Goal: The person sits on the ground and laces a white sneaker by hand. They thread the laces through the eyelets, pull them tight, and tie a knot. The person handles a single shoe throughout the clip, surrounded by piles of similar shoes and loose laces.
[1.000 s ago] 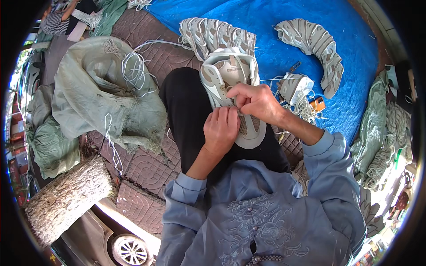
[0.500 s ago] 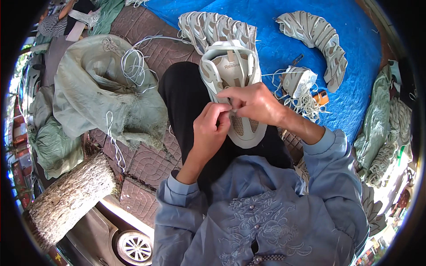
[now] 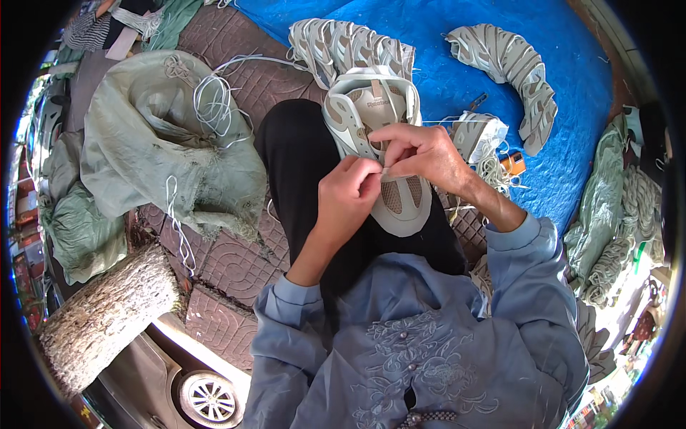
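Observation:
A white and beige sneaker upper (image 3: pixel 401 218) rests on my lap, its rounded toe toward me and its tongue and collar pointing away. My left hand (image 3: pixel 348 196) is closed in a pinch at the lower eyelets, just left of the middle. From the right, my right hand (image 3: pixel 423 156) pinches at the same spot, thumb and forefinger meeting the left fingertips. A bit of pale shoelace (image 3: pixel 384 170) shows between the two pinches. Most of the lacing beneath my fingers is hidden. One lace strand (image 3: pixel 389 93) runs loosely over the tongue.
On the blue tarp (image 3: pixel 457 71) lie a row of nested uppers (image 3: pixel 350 50), a curved row (image 3: pixel 507 68), a tangle of laces (image 3: pixel 493 168) and a small orange object (image 3: pixel 513 164). To the left are an open sack (image 3: pixel 107 157), loose cord (image 3: pixel 214 107) and a log (image 3: pixel 107 314).
Both hands have shifted slightly up and right over the upper, fingertips still together. The right fingers have drawn in closer. The whole view has moved a little.

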`<control>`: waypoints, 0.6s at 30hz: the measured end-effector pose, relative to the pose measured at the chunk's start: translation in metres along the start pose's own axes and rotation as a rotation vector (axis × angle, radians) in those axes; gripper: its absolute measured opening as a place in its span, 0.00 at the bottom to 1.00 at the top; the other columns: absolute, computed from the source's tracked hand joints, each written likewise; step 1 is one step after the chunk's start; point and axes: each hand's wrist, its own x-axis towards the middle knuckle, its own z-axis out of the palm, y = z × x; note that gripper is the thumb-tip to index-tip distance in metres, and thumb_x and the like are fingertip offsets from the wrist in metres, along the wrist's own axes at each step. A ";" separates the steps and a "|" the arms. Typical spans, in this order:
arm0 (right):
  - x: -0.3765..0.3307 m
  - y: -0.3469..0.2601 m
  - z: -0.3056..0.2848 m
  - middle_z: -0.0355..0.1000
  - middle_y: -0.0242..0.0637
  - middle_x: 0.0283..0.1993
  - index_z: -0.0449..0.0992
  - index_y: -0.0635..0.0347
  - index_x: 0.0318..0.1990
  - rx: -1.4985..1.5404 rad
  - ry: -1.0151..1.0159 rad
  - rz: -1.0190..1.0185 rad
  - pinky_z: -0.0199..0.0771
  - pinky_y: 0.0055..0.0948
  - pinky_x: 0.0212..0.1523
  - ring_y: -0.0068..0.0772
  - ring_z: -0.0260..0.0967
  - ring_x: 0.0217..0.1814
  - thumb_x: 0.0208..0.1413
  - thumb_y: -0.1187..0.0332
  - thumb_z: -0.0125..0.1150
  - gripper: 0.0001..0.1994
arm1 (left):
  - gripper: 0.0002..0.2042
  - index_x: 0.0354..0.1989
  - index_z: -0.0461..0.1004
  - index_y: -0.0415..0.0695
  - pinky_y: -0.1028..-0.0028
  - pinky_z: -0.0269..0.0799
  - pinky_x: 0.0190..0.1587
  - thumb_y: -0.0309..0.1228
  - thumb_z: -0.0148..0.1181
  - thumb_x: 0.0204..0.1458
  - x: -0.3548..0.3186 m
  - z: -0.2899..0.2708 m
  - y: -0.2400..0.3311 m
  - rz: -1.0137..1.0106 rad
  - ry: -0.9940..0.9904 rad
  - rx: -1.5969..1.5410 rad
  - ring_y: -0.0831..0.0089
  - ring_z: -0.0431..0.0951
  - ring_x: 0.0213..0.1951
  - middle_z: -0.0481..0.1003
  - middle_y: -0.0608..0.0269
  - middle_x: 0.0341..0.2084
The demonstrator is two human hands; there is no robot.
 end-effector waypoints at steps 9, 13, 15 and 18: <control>-0.007 -0.001 -0.024 0.69 0.27 0.23 0.71 0.60 0.44 0.030 0.304 -0.034 0.65 0.15 0.28 0.13 0.62 0.25 0.37 0.82 0.57 0.21 | 0.06 0.31 0.71 0.39 0.80 0.67 0.25 0.21 0.56 0.43 -0.001 -0.016 0.006 -0.203 -0.065 -0.185 0.78 0.71 0.21 0.70 0.62 0.21; 0.000 -0.004 -0.014 0.70 0.30 0.24 0.72 0.58 0.42 -0.168 0.135 -0.096 0.68 0.20 0.26 0.19 0.66 0.24 0.34 0.80 0.57 0.21 | 0.07 0.31 0.71 0.41 0.77 0.67 0.24 0.22 0.57 0.41 0.003 -0.013 0.013 0.021 -0.149 0.113 0.74 0.72 0.21 0.71 0.62 0.21; 0.007 0.001 -0.001 0.71 0.31 0.25 0.72 0.56 0.40 -0.442 0.169 -0.256 0.69 0.24 0.26 0.26 0.69 0.26 0.34 0.77 0.59 0.19 | 0.07 0.30 0.72 0.42 0.75 0.68 0.24 0.22 0.58 0.39 0.006 -0.010 0.014 0.141 -0.161 0.262 0.69 0.73 0.22 0.71 0.61 0.22; 0.012 -0.004 0.008 0.71 0.34 0.26 0.70 0.54 0.39 -0.782 0.168 -0.446 0.70 0.32 0.25 0.36 0.70 0.27 0.35 0.71 0.60 0.17 | 0.06 0.28 0.72 0.42 0.74 0.68 0.24 0.23 0.58 0.39 0.010 -0.012 0.010 0.125 -0.219 0.290 0.68 0.74 0.23 0.71 0.61 0.21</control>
